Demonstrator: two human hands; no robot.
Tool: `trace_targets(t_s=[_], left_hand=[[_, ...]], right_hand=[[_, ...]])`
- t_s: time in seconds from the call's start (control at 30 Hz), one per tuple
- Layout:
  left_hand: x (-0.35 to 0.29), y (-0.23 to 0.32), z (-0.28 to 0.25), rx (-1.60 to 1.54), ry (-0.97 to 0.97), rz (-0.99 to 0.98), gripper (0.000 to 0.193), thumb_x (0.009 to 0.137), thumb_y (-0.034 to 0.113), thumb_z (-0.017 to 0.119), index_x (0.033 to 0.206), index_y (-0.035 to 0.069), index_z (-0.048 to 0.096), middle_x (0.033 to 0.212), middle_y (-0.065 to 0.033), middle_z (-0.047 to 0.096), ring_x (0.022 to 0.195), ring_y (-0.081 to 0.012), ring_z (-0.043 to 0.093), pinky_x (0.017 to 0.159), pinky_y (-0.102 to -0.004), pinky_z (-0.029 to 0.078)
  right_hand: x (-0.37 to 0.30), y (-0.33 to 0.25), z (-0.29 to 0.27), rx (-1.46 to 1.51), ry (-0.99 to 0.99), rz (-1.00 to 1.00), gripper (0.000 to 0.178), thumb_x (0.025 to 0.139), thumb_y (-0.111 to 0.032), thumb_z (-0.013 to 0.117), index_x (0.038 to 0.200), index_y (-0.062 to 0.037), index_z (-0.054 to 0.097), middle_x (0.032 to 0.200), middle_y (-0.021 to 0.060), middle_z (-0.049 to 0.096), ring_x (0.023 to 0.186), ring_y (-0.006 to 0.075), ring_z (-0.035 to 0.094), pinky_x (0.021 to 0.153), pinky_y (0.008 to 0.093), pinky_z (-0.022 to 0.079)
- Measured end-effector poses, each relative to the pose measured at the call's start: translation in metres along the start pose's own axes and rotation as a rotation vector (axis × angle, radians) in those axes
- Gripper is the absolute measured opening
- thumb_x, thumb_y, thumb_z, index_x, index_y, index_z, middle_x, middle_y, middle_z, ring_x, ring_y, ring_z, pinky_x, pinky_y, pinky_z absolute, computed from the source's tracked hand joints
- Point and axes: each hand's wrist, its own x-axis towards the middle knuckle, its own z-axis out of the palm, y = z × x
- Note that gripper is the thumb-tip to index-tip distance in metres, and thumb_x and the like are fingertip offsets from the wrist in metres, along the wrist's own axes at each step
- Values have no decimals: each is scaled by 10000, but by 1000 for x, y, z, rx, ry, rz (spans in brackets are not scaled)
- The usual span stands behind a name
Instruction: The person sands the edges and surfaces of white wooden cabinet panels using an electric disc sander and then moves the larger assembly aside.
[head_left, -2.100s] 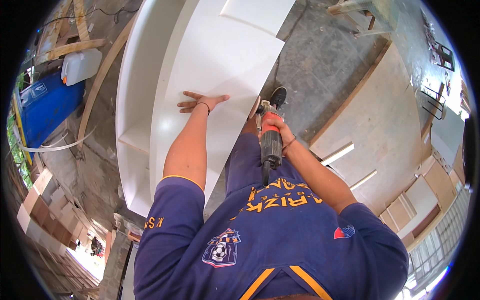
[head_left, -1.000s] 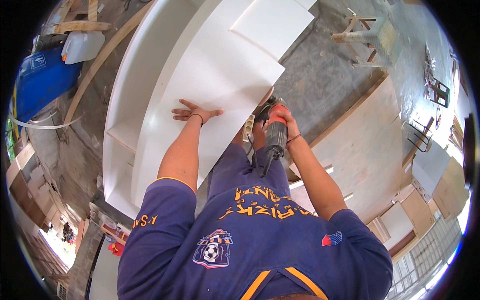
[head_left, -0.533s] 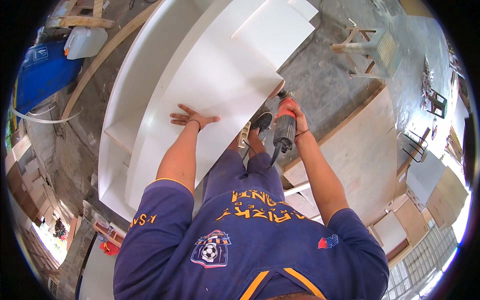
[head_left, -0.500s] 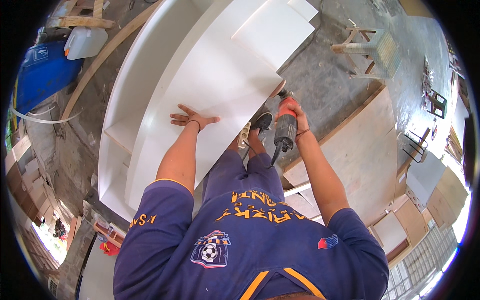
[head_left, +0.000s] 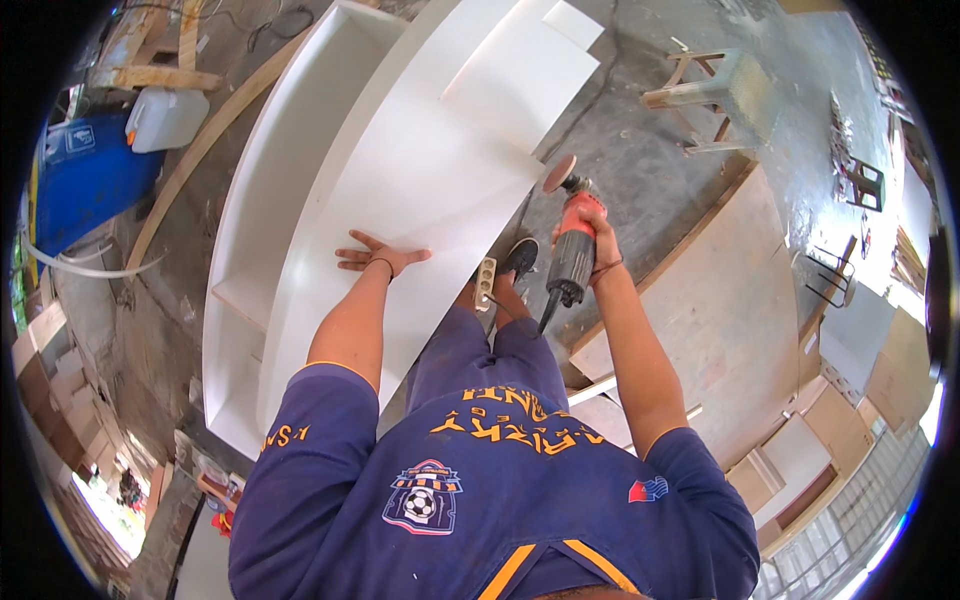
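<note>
Standing just beside a corner of the white cabinet (head_left: 430, 170) on my remote feed: one red-and-black angle grinder (head_left: 573, 255), fitted with a round reddish-brown sanding disc (head_left: 561, 174). Whether disc and corner touch, or whether the disc spins, I cannot tell.

Hazards, as I judge them: a gouged or scorched white face, if the disc tips inward over the edge; a kick of the tool, if the disc's rim catches that corner, since one hand alone steadies it; a snagged cord (head_left: 548, 318), as it hangs from the tool's rear near the legs (head_left: 508, 300), the beige socket strip (head_left: 484, 285) and a dark shoe (head_left: 520, 258).

Right hand (head_left: 600, 235), one: fingers wrapped around the grinder's body, clamped on it.

Left hand (head_left: 388, 258), one: laid on the cabinet's white face, fingers spread apart, grasping nothing, well apart from the disc.
</note>
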Motion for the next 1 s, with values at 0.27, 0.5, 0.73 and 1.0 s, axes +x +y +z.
trace_targets(t_s=[0.27, 0.5, 0.73, 1.0], left_hand=[[8, -4, 4, -73, 58, 102, 1614, 343, 687, 804, 1360, 122, -315, 1386, -341, -275, 1282, -530, -236, 1048, -622, 1], [12, -74, 23, 15, 104, 591, 1360, 538, 665, 735, 1441, 97, -108, 1447, -272, -215, 1332, -490, -148, 1035, -649, 41], [-112, -49, 78, -80, -685, 1522, 438, 924, 402, 472, 1046, 0, 594, 1069, -111, 595, 1005, -200, 543, 885, -337, 415], [-312, -1, 42, 371, -1014, 1545, 504, 889, 388, 575, 1124, -52, 502, 926, -45, 577, 807, -94, 531, 749, -258, 450]], right_hand=[[-96, 54, -27, 68, 179, -157, 445, 723, -350, 662, 926, 25, 535, 726, 142, 603, 626, 262, 628, 585, 385, 550], [-162, 90, -65, 412, 129, -308, 378, 724, -316, 659, 904, -13, 524, 734, 155, 591, 621, 267, 611, 594, 404, 541], [-211, 107, -67, 488, 237, -655, 451, 722, -319, 655, 1039, -74, 448, 799, 121, 566, 670, 246, 597, 634, 391, 538], [-208, 98, -78, 504, 272, -965, 309, 763, -232, 647, 970, -50, 505, 799, 100, 565, 685, 236, 586, 636, 352, 525]])
